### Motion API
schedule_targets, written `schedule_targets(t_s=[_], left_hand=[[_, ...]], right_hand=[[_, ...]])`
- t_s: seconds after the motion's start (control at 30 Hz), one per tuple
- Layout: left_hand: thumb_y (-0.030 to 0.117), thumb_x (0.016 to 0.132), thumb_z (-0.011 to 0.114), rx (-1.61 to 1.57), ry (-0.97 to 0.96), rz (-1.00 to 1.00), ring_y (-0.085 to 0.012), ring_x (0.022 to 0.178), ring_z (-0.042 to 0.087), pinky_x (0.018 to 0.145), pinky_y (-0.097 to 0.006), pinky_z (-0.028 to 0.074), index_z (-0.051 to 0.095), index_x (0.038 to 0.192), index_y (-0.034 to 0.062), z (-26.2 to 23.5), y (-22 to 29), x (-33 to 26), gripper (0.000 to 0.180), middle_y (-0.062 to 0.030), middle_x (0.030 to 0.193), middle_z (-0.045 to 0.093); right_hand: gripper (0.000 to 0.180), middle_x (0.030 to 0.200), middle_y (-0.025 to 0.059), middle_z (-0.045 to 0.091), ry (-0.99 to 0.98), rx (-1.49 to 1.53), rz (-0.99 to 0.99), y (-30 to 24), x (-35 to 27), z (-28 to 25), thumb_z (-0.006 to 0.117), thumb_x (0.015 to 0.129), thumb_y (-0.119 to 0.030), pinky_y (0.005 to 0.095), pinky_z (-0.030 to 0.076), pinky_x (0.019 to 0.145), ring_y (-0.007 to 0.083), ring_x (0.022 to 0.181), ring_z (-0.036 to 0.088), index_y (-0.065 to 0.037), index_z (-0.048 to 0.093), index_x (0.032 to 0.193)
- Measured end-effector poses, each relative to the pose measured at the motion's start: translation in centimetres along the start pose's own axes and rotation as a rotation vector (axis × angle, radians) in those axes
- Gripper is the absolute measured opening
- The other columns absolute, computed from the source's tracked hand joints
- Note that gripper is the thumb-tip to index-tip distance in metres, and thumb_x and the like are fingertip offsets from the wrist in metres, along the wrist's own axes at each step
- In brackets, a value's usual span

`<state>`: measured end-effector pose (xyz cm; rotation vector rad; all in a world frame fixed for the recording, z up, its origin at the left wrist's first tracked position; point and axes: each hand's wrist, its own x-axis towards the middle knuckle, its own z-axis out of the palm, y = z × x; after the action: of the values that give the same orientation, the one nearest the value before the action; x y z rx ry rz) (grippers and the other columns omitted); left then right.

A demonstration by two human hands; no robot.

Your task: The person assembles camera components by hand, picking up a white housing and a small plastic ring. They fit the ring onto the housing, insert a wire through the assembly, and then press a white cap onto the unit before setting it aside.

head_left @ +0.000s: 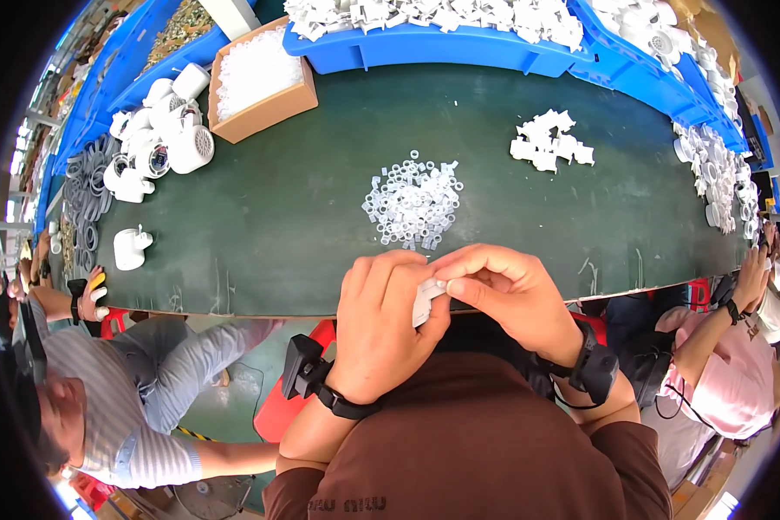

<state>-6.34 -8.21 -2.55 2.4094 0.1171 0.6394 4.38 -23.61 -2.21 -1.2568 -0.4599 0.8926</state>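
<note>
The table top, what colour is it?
Dark green; the table shows best in the head view.

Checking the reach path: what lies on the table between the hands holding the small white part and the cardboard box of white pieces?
In the head view, only bare dark green table lies between the hands and the cardboard box; the pile of small clear rings sits off to the right.

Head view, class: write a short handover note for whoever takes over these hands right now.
Left hand: closed around a small white plastic part at the table's near edge.
Right hand: fingertips pinched at the top of that same part; whether they hold a ring cannot be seen.
Supplies: pile of small clear rings straight ahead on the green table; white pieces further right.
Done: one part in hand.
Left: the ring pile remains large.
</note>
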Motion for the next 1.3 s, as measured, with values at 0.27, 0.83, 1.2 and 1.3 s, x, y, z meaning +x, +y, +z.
schedule_targets(t_s=[0.27, 0.83, 1.2, 1.3], left_hand=[[0.006, 0.072, 0.081, 0.000, 0.041, 0.000, -0.0297, 0.093, 0.060, 0.079, -0.040, 0.045, 0.061, 0.108, 0.0089, 0.5, -0.1, -0.5, 0.041, -0.0063, 0.111, 0.064], [-0.003, 0.070, 0.084, -0.111, 0.017, 0.119, -0.0293, 0.091, 0.060, 0.077, -0.039, 0.049, 0.065, 0.100, 0.0088, -1.1, -1.2, -0.6, 0.037, -0.0073, 0.102, 0.068], [0.016, 0.090, 0.073, 0.521, 0.283, -0.237, -0.0415, 0.139, 0.036, 0.115, -0.051, 0.029, 0.054, 0.145, 0.0072, -6.0, -7.6, -0.8, 0.059, -0.0184, 0.155, 0.042], [0.014, 0.092, 0.070, 0.477, 0.187, -0.266, -0.0394, 0.138, 0.037, 0.114, -0.050, 0.030, 0.055, 0.143, 0.0054, -5.9, -5.5, -1.6, 0.054, -0.0180, 0.155, 0.043]], right_hand=[[0.010, 0.111, 0.0064, 0.068, -0.012, -0.056, 0.103, -0.5, 0.3, 0.8, 0.063, 0.100, 0.001, 0.0277, 0.054, 0.088, 0.0105, 0.103, 0.065, 0.002, 0.062, 0.110], [0.012, 0.109, 0.0082, 0.070, 0.015, 0.132, 0.119, -0.1, 0.2, 1.1, 0.059, 0.102, -0.001, 0.0292, 0.055, 0.091, 0.0124, 0.101, 0.066, 0.003, 0.065, 0.113], [0.012, 0.105, 0.0041, 0.069, 0.384, -0.199, -0.139, -0.1, -2.2, -4.0, 0.063, 0.102, -0.005, 0.0280, 0.054, 0.092, 0.0124, 0.100, 0.067, 0.001, 0.066, 0.113], [0.008, 0.103, 0.0067, 0.069, 0.598, -0.681, -0.346, -1.9, -2.4, -7.7, 0.066, 0.099, -0.004, 0.0273, 0.052, 0.087, 0.0127, 0.095, 0.065, 0.000, 0.068, 0.106]])
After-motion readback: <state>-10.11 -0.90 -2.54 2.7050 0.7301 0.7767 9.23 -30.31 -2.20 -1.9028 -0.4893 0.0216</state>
